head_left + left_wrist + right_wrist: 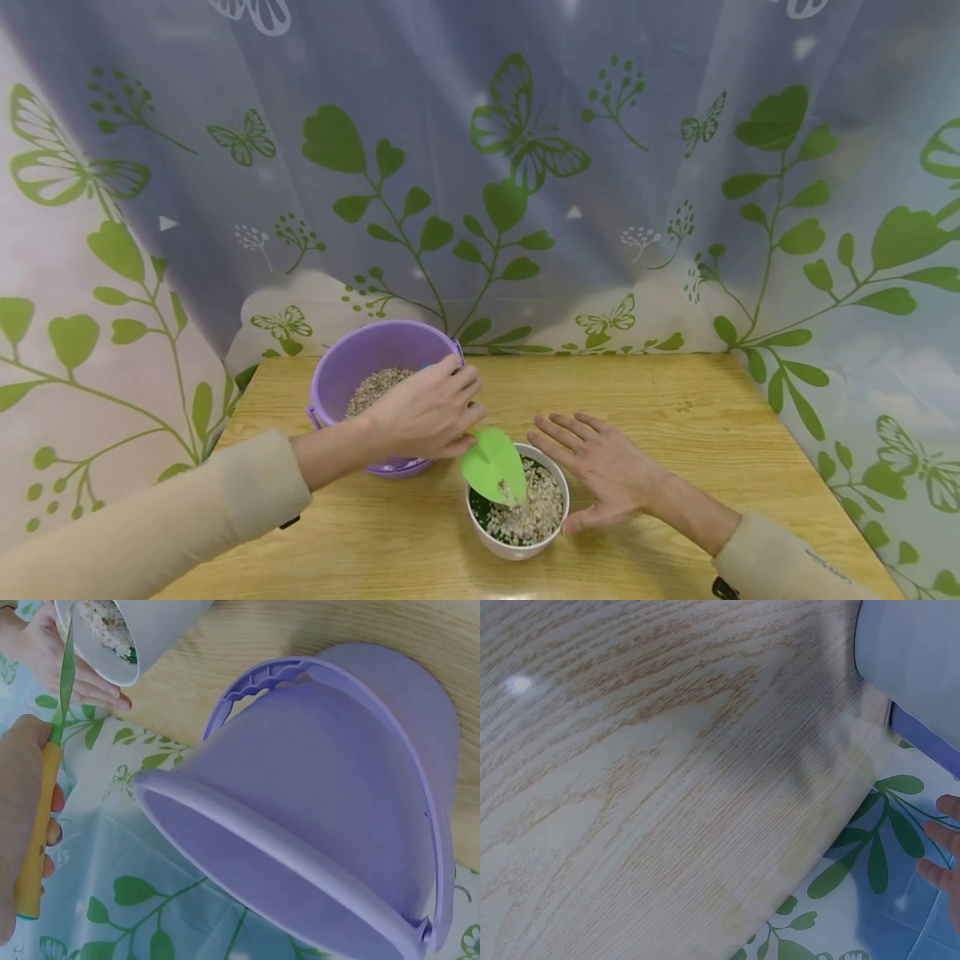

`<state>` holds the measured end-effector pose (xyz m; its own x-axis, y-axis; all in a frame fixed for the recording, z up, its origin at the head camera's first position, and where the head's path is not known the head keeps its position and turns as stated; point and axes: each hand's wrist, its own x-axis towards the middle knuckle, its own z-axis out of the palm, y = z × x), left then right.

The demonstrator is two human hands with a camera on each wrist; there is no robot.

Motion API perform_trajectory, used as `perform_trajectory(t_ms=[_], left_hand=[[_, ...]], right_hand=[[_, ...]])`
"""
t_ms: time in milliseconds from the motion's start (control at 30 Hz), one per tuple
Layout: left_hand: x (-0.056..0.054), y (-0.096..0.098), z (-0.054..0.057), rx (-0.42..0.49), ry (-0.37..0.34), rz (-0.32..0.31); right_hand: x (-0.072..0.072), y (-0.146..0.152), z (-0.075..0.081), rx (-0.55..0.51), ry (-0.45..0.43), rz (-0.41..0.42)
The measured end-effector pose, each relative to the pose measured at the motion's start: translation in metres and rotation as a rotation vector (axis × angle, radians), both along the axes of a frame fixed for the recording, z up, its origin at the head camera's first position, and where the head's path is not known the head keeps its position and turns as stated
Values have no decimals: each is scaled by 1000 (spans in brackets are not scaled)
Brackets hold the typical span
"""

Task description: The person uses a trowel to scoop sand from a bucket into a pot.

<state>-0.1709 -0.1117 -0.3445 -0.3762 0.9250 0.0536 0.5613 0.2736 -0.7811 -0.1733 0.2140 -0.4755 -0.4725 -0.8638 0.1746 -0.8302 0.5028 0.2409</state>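
A: Where's the scoop?
B: I have the green scoop (491, 465) tilted over the white pot (510, 550), blade tip down at the pale grains (534, 505) inside, dark green showing on the pot's left side. Pot is upright on the bench (375, 550), about mid-width, well in from the far edge.
A: Left hand (431, 408)?
B: Fingers clamped round the scoop's yellow handle (39, 832); left wrist view confirms.
A: Right hand (611, 467)?
B: Fingers straight, slightly apart. It's just beside the pot, toward the bench's right edge. Thumb is by the rim; I can't tell if it touches.
A: Bucket?
B: Purple bucket (341, 362), upright near the far left corner, bail hanging down its side. I see more grains in it. Left hand is in front of its right side.
A: Behind?
B: Leaf-and-butterfly curtain (450, 167) past the far edge.
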Motion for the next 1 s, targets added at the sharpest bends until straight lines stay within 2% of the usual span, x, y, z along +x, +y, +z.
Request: perform_trajectory(t_ms=[300,500,1000], left_hand=[[-1,-4,4,1,62,-39],[-1,-5,5,12,72,-50],[-4,-9,-5,44,62,-37]], right_hand=[[1,-1,1,14,-1,-10],[1,-1,1,15,5,-9],[0,0,0,17,18,-8]])
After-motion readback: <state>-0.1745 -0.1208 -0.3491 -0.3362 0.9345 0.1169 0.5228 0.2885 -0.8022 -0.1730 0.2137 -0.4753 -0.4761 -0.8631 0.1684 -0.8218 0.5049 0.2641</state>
